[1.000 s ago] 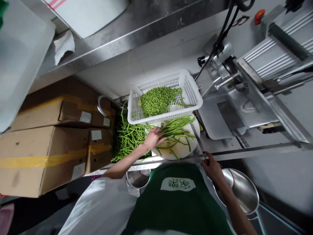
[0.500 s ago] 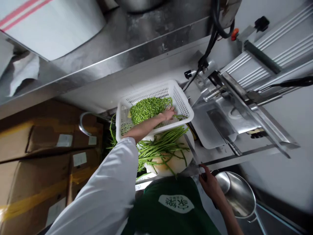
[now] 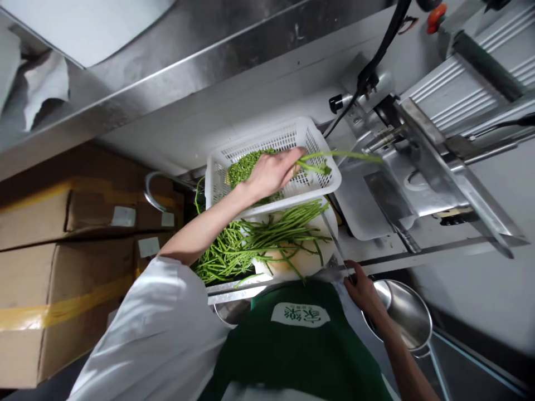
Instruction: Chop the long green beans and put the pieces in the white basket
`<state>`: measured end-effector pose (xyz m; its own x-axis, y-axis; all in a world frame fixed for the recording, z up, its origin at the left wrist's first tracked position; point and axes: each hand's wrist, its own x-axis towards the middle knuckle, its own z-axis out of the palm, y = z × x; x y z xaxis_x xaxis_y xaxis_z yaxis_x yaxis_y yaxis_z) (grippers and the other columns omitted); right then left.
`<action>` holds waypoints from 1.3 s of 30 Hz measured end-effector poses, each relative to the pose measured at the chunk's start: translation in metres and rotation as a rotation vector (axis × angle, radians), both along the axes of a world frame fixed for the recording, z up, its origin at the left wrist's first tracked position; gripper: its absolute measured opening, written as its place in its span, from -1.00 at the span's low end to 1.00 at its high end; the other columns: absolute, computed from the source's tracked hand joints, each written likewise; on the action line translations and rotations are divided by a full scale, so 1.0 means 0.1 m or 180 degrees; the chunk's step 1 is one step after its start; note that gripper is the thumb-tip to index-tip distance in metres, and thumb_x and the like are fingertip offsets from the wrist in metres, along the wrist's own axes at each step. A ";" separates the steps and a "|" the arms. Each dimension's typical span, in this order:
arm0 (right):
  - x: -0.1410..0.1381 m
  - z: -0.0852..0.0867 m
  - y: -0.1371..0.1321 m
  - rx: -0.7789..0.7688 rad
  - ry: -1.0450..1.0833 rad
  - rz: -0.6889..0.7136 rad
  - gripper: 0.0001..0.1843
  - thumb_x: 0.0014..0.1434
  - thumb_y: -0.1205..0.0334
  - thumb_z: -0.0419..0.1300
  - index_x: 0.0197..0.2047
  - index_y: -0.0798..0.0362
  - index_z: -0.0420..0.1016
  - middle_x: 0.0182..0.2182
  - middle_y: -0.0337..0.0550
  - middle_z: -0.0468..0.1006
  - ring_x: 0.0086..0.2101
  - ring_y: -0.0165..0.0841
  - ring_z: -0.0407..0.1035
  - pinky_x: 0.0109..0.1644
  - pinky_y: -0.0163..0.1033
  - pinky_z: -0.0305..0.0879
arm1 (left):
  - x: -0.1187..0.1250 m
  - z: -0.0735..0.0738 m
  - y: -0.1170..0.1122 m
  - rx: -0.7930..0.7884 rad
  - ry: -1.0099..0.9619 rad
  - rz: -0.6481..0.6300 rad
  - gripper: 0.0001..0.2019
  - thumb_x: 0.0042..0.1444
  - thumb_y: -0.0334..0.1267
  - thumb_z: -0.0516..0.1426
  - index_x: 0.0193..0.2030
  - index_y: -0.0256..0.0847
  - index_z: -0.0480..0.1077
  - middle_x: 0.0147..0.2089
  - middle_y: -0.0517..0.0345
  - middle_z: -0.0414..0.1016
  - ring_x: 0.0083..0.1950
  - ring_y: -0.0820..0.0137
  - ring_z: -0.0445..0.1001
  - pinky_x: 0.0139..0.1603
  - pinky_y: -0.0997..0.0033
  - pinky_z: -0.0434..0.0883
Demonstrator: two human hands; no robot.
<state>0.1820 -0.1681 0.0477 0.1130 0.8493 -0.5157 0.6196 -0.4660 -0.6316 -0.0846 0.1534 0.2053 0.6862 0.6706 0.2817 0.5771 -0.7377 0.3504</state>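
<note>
My left hand (image 3: 272, 170) is closed on a few long green stems (image 3: 334, 157) and lifts them above the white plastic basket (image 3: 276, 139), which holds chopped green pieces (image 3: 246, 164). My right hand (image 3: 363, 285) grips the handle of a knife (image 3: 330, 234) at the counter's near edge, its blade lying beside the round cutting board (image 3: 311, 259). Long green stems (image 3: 271, 236) lie across the board and spill to its left.
A metal slicing machine (image 3: 422, 156) stands to the right of the basket. Cardboard boxes (image 3: 71, 234) are stacked on the left. A steel bowl (image 3: 407, 317) sits by my right forearm. A steel shelf edge (image 3: 175, 72) runs overhead.
My left hand went from the stems on the board into the basket, then rose holding long stems pulled out of the chopped pieces. My right hand stayed on the knife.
</note>
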 end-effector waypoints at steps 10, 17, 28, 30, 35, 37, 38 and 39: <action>0.18 0.09 -0.21 0.0132 -0.0115 -0.0270 -0.35 0.17 -0.05 0.04 0.25 0.10 0.39 -0.47 -0.15 0.56 -0.36 -0.17 0.49 -0.23 -0.17 0.30 | -0.20 -1.35 -1.41 -0.1347 0.1946 0.0865 -0.20 0.32 0.15 0.06 0.54 -0.23 -0.04 0.52 -0.35 0.00 0.49 -0.17 0.12 0.38 -0.28 0.17; 0.14 -0.04 -0.22 0.0247 -0.0108 -0.0261 -0.36 0.18 -0.02 0.05 0.24 0.13 0.41 -0.44 -0.11 0.57 -0.33 -0.15 0.48 -0.17 -0.14 0.32 | -0.44 -1.65 -2.02 -0.1202 0.2027 0.0484 0.29 -0.08 0.43 0.27 0.59 -0.04 -0.34 0.60 -0.28 -0.46 0.56 -0.36 -0.23 0.40 -0.47 -0.06; 0.16 -0.11 -0.08 0.0353 -0.0036 -0.0370 -0.35 0.15 0.03 0.12 0.26 0.11 0.42 -0.22 0.00 0.65 -0.22 -0.16 0.52 -0.06 -0.11 0.39 | -0.32 -1.77 -1.61 -0.1130 0.2144 0.0659 0.30 -0.09 0.14 0.41 0.59 -0.02 -0.36 0.59 -0.38 -0.33 0.54 -0.35 -0.12 0.38 -0.39 0.02; 0.17 -0.10 -0.06 0.0315 -0.0005 -0.0386 -0.34 0.14 0.03 0.12 0.27 0.12 0.41 -0.26 -0.02 0.65 -0.26 -0.16 0.52 -0.09 -0.11 0.40 | -0.28 -1.78 -1.48 -0.1291 0.2048 0.0746 0.27 -0.05 0.14 0.38 0.59 -0.06 -0.36 0.54 -0.42 -0.12 0.48 -0.27 0.09 0.37 -0.28 0.11; 0.19 -0.09 -0.09 0.0383 -0.0058 -0.0471 -0.34 0.12 0.02 0.13 0.25 0.13 0.44 -0.22 0.01 0.65 -0.22 -0.16 0.52 -0.02 -0.09 0.39 | -0.13 -1.80 -1.71 -0.1129 0.2030 0.1061 0.01 0.19 -0.03 0.27 0.59 -0.09 -0.28 0.32 -0.28 0.30 0.30 -0.05 0.36 0.34 0.03 0.21; 0.20 -0.10 -0.12 0.0359 -0.0031 -0.0514 -0.33 0.12 0.00 0.13 0.25 0.14 0.44 -0.22 0.02 0.65 -0.23 -0.16 0.52 -0.04 -0.09 0.39 | -0.06 -1.78 -1.88 -0.1030 0.2023 0.1271 -0.05 0.23 -0.06 0.24 0.59 -0.08 -0.24 0.28 -0.28 0.31 0.28 -0.06 0.36 0.34 -0.01 0.21; 0.21 -0.11 -0.13 0.0346 -0.0007 -0.0534 -0.32 0.13 -0.01 0.13 0.25 0.15 0.43 -0.24 0.01 0.64 -0.24 -0.16 0.51 -0.07 -0.10 0.40 | -0.04 -1.77 -1.92 -0.1051 0.1974 0.1348 -0.06 0.22 -0.04 0.24 0.59 -0.07 -0.20 0.31 -0.30 0.28 0.31 -0.10 0.32 0.35 -0.06 0.19; 0.21 -0.12 -0.15 0.0341 0.0017 -0.0554 -0.32 0.13 -0.01 0.13 0.25 0.15 0.43 -0.25 0.00 0.64 -0.26 -0.16 0.51 -0.11 -0.11 0.40 | -0.03 -1.74 -1.93 -0.1120 0.1865 0.1383 -0.07 0.21 0.00 0.25 0.58 -0.06 -0.16 0.36 -0.30 0.23 0.35 -0.15 0.27 0.35 -0.12 0.18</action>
